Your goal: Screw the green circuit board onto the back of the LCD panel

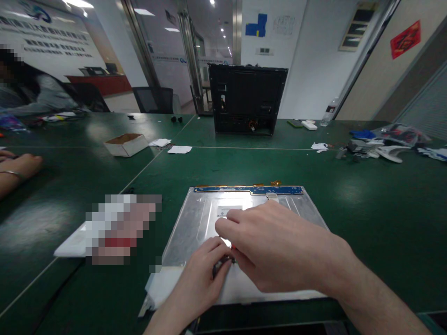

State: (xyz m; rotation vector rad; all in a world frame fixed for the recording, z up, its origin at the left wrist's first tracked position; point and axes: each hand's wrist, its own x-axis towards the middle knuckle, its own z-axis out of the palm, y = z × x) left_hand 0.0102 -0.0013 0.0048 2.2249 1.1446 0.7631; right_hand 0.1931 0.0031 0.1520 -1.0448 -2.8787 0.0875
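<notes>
A silver metal-backed display panel [181, 232] lies flat on the green table [363, 209] in front of the person, a blue circuit board [226, 190] along its far edge and a white strip [167, 281] across its near edge. The left hand [202, 270] pinches a small dark part [219, 266] between thumb and fingers, just above the panel's near half. The right hand [282, 246] is curled close against it, with a bit of red [233, 246] showing at its fingertips; whether it grips that red thing is impossible to make out, since the hand covers most of it.

The main risk looks to be a slip: the dark part is small and little of it is held, so a sideways push from the right hand could knock it loose. Pressing down hard at that spot could dent the panel's thin-looking back or strain the screen beneath. The right wrist hangs over the panel's right side, and a careless sweep toward the far edge could snag the flat cable [272, 197] or bend the orange flex tabs [276, 183] beside the circuit board.
</notes>
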